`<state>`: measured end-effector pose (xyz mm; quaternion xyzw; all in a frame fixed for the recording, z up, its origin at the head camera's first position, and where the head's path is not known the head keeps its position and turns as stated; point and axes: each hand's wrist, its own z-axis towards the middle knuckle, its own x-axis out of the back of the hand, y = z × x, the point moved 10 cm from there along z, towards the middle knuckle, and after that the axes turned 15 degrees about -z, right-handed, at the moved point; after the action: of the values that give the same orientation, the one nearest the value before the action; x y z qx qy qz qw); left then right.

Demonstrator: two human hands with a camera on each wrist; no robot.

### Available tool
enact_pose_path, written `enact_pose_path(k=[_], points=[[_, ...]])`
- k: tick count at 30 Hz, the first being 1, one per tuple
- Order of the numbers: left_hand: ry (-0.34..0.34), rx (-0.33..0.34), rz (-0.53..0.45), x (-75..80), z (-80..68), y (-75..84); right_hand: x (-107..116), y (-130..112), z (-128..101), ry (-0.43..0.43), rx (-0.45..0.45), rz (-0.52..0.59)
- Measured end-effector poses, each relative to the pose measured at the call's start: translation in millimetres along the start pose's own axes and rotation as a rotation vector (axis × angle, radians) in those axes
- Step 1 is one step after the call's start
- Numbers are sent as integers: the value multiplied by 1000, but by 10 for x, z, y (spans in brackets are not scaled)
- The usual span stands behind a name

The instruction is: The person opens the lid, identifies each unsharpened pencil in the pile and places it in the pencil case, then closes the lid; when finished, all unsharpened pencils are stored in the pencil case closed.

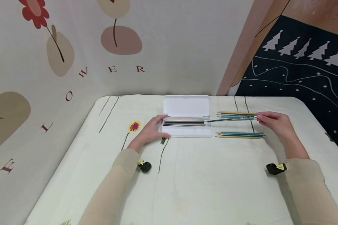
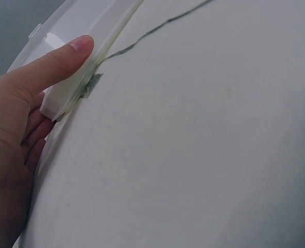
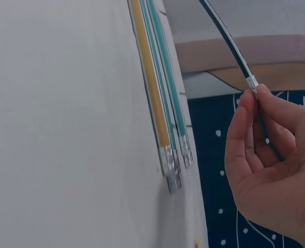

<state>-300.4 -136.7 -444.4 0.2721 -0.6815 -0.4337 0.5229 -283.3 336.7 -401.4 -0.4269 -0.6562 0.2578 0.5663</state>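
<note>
An open white pencil case (image 1: 186, 133) lies at the back of the table, with several dark and striped pencils (image 1: 184, 123) in its tray. My left hand (image 1: 150, 130) grips the case's left end; in the left wrist view the thumb (image 2: 64, 59) lies over the rim and the other fingers sit at the outer end. To the right, my right hand (image 1: 274, 122) pinches a dark striped pencil (image 3: 226, 37) by its metal-banded eraser end between thumb and fingertips. That pencil slants left, its far tip at the right end of the case.
Right of the case lie two groups of yellow and teal pencils, one farther back (image 1: 236, 113) and one nearer (image 1: 239, 135). The case's lid (image 1: 186, 105) stands raised behind the tray. A printed curtain (image 1: 171, 62) hangs behind the cloth-covered table (image 1: 208, 181).
</note>
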Motion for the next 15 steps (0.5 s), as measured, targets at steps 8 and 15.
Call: enact_pose_path(k=[8, 15], points=[[-3, -2, -10, -1, -4, 11, -161, -76, 79, -3, -34, -31], [3, -13, -12, 6, -4, 12, -317, -144, 122, -7, -6, 0]])
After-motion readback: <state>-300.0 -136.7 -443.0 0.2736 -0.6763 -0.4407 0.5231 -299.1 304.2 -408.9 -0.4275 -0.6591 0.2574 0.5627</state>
